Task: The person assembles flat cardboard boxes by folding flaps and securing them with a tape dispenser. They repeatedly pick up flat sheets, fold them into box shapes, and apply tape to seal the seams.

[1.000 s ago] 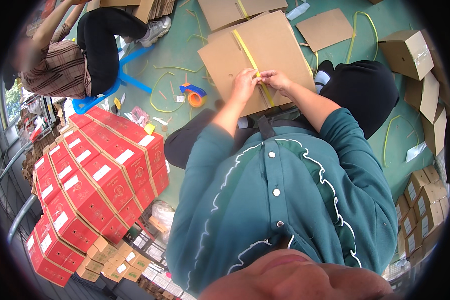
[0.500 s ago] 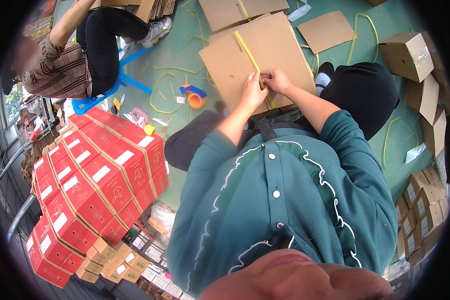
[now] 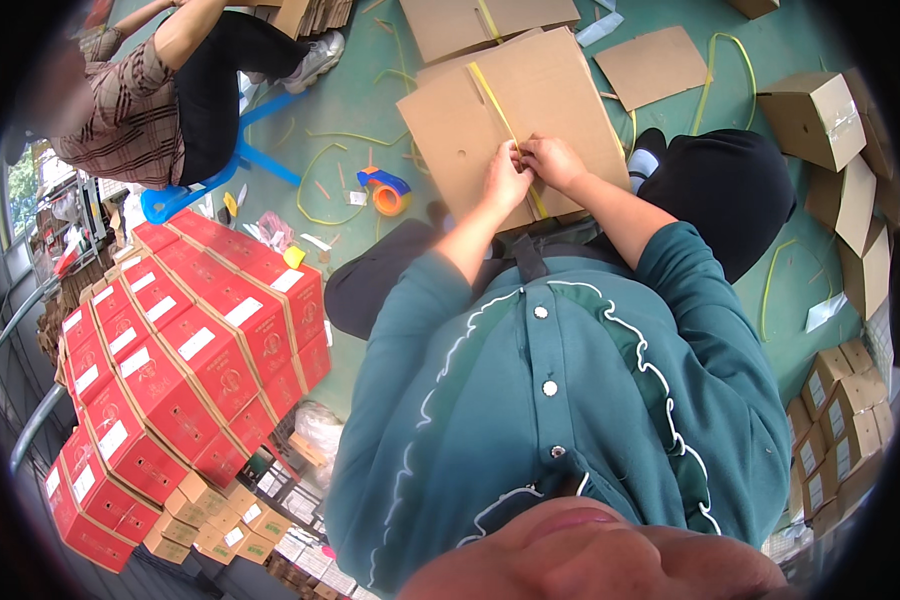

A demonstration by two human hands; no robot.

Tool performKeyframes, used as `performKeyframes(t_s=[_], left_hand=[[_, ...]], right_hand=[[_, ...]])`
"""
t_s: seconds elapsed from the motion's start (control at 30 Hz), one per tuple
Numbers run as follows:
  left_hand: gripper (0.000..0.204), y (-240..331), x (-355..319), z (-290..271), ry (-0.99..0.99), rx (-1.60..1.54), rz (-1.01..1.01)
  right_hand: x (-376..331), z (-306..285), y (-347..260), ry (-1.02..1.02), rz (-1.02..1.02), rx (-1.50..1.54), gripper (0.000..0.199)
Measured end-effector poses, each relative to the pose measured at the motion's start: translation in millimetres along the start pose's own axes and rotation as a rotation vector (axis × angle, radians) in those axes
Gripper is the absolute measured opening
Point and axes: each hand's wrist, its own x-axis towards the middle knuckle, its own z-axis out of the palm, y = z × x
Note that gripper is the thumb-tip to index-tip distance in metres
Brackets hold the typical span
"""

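In front of me lies a stack of flat brown cardboard with a yellow strap running lengthwise over it. Both my hands meet on the strap near the stack's close edge. My left hand has its fingers closed on the strap. From the right, my right hand pinches at the same spot, fingertips against those of the left. The bit of strap between the fingertips is mostly hidden. Below the hands the strap shows again, running on toward the near edge.
A tape dispenser lies on the green floor left of the stack, among yellow strap scraps. Strapped red boxes pile up at left. Another person sits on a blue stool. Brown cartons stand at right.
My hands stay at the same place on the strap, with fingers shifted slightly and drawn closer together. At upper left, the other person has leaned and moved an arm.
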Motion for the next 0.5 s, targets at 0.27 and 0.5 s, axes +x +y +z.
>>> performKeyframes(t_s=[0.27,0.5], left_hand=[[0.075,13.2,-2.4,1.0,0.075,0.053,0.060],[0.082,4.7,8.0,1.2,0.068,-0.048,0.024]], right_hand=[[4.0,0.9,7.3,-0.076,-0.068,-0.192,0.014],[3.5,5.2,13.4,0.014,-0.158,-0.420,0.011]])
